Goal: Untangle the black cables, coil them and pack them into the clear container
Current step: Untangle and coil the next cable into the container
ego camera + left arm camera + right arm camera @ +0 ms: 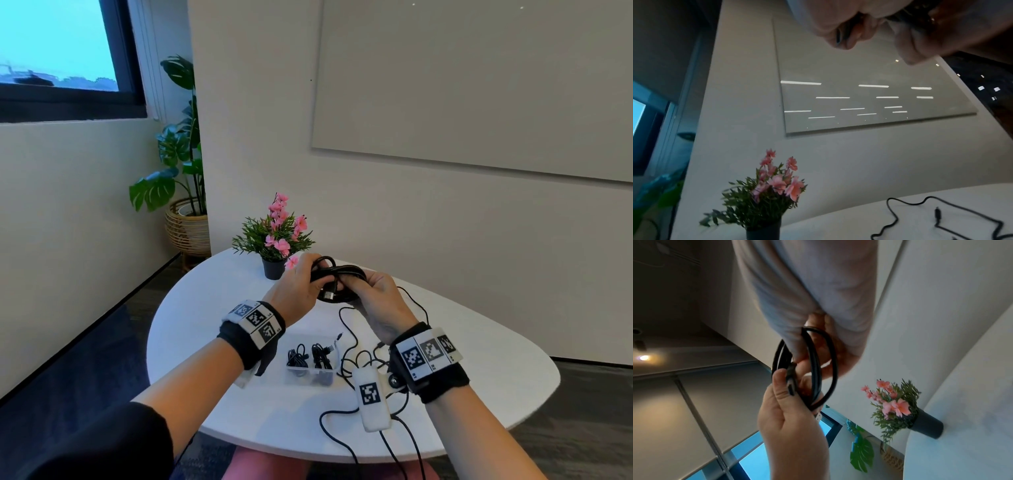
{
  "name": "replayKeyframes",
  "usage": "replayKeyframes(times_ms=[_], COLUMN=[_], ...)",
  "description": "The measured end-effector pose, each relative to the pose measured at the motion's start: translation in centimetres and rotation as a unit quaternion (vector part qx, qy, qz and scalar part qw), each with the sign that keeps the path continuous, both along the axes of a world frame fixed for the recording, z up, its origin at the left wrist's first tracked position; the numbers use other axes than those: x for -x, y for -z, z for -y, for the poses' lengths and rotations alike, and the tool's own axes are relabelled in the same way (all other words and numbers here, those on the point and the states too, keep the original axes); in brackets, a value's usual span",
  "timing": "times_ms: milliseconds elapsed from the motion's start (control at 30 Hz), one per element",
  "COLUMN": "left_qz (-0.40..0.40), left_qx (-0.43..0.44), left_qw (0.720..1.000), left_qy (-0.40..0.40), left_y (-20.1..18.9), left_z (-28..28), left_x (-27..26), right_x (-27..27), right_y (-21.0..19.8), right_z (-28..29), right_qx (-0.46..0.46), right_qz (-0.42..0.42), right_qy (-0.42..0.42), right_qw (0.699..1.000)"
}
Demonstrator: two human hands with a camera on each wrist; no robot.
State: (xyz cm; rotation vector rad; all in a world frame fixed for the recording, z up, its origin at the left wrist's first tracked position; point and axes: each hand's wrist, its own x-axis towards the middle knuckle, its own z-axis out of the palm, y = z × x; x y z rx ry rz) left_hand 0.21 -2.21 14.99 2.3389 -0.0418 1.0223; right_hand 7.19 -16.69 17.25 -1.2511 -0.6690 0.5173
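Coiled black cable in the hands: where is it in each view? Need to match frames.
Head: the coiled black cable sits centre frame, above the table, held between the left hand and right hand.
Left wrist: top edge, only a dark sliver between the fingers.
Right wrist: centre, black loops held by both hands.
Shared landmark: the pink flower pot.

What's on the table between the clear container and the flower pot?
Head view: only bare white table shows between the clear container and the flower pot; the left wrist hides part.
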Motion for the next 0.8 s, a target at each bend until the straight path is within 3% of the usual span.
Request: replayKeyframes(times_ms=[200, 333, 500, 800], left_qz=[0.004, 0.013, 0.038, -0.076], left_qx=[0.034, -0.009, -0.016, 0.051], left_qw=[0.999, 1.000, 0.999, 0.995], left_qy=[0.032, 0.012, 0.013, 0.042], left_y=[1.0, 2.3, 3.5, 4.1], left_z=[-0.5, -1.0, -1.0, -1.0], left_x=[0.0, 0.1, 0.4, 1.0], right_x=[0.1, 0.5, 0.4, -0.6], right_y=[0.7, 0.8, 1.2, 2.0], right_z=[0.7, 0.7, -0.1, 0.2], right_qx=[0.041, -0.009, 0.021, 0.089], right_qz=[-0.022, -0.078, -0.041, 0.035], right_qy=[-0.025, -0.082, -0.028, -0.027], right_qw=[0.999, 0.993, 0.999, 0.995])
